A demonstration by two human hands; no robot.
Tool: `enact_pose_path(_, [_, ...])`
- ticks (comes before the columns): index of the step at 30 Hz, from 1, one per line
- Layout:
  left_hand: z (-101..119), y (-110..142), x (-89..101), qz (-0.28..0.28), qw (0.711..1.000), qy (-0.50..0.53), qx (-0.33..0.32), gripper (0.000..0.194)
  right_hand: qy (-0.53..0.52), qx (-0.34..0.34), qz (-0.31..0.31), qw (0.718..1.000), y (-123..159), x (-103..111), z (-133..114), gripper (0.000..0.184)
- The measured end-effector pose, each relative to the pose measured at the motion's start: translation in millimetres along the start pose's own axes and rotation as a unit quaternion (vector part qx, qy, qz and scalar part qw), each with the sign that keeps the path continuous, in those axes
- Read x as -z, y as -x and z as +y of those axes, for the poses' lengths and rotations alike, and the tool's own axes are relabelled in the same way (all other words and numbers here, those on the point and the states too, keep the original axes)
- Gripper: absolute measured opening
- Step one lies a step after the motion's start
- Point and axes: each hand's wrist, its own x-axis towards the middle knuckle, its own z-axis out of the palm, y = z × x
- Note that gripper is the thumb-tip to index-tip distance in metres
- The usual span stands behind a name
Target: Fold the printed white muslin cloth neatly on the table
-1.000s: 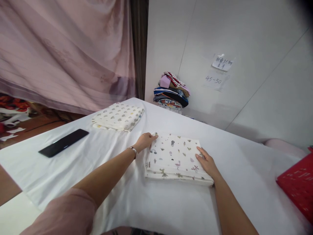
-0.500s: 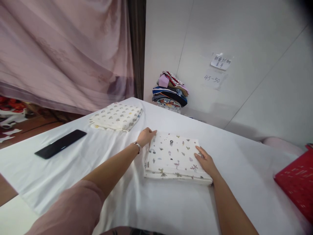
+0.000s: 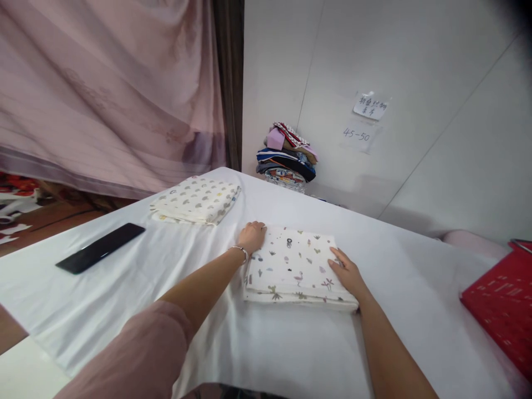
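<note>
A folded white cloth (image 3: 293, 266) printed with small plants and animals lies on the white-covered table (image 3: 166, 277). My left hand (image 3: 252, 236) rests at its far left corner, fingers curled over the edge. My right hand (image 3: 347, 271) lies flat on its right side, fingers stretched out. A second folded cloth (image 3: 195, 199) with a grey pattern sits further left and back, away from both hands.
A long black flat object (image 3: 100, 255) lies at the left of the table. A pile of mixed folded clothes (image 3: 286, 158) stands against the white wall. A red cloth (image 3: 501, 299) lies at the right edge. Pink curtains (image 3: 108, 94) hang at the left.
My left hand has drawn back slightly along the cloth's far left corner and curled its fingers. The right hand has stayed in place.
</note>
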Motion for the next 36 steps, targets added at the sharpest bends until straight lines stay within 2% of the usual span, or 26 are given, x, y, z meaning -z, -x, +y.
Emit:
enact_pose_path(5, [-2.1, 0.0, -2.7, 0.018, 1.000, 0.003, 0.012, 0.040, -0.010, -0.012, -0.003, 1.000, 2.8, 0.3, 0.8, 0.055])
enact_pose_path(12, [-7.1, 0.0, 2.4, 0.011, 1.000, 0.006, 0.004, 0.038, -0.005, -0.030, -0.049, 0.998, 19.7, 6.1, -9.9, 0.057])
enact_pose_path(20, [-20.5, 13.3, 12.1, -0.014, 0.999, 0.028, 0.010, 0.038, 0.015, -0.082, 0.019, 0.996, 84.5, 9.6, -23.8, 0.060])
enact_pose_path(23, [-24.1, 18.9, 16.8, -0.023, 0.999, 0.043, 0.024, 0.038, 0.011, -0.117, 0.012, 0.993, 100.3, 9.5, -26.8, 0.066])
enact_pose_path(25, [-24.5, 24.6, 19.9, -0.027, 0.998, 0.051, 0.033, 0.038, -0.009, -0.117, -0.010, 0.993, 96.6, 13.6, -26.9, 0.066])
enact_pose_path(27, [-22.3, 35.0, 21.5, -0.033, 0.997, 0.056, 0.045, 0.037, -0.010, -0.104, -0.003, 0.995, 81.1, 24.0, -25.4, 0.062])
enact_pose_path(30, [-13.7, 61.8, 19.1, -0.055, 0.995, 0.076, 0.036, 0.032, 0.065, -0.096, 0.104, 0.988, 45.2, 48.4, -23.4, 0.051])
enact_pose_path(32, [-6.4, 83.4, 15.2, -0.078, 0.991, 0.109, -0.013, 0.033, 0.086, -0.094, 0.145, 0.981, 22.7, 61.8, -25.4, 0.049])
enact_pose_path(34, [-1.7, 102.2, 11.5, -0.089, 0.984, 0.143, -0.056, 0.035, 0.104, -0.074, 0.164, 0.978, 8.3, 63.8, -31.8, 0.045])
enact_pose_path(36, [-1.9, 113.8, 9.1, -0.081, 0.978, 0.179, -0.071, 0.035, 0.116, -0.036, 0.155, 0.980, 6.1, 50.8, -42.4, 0.041])
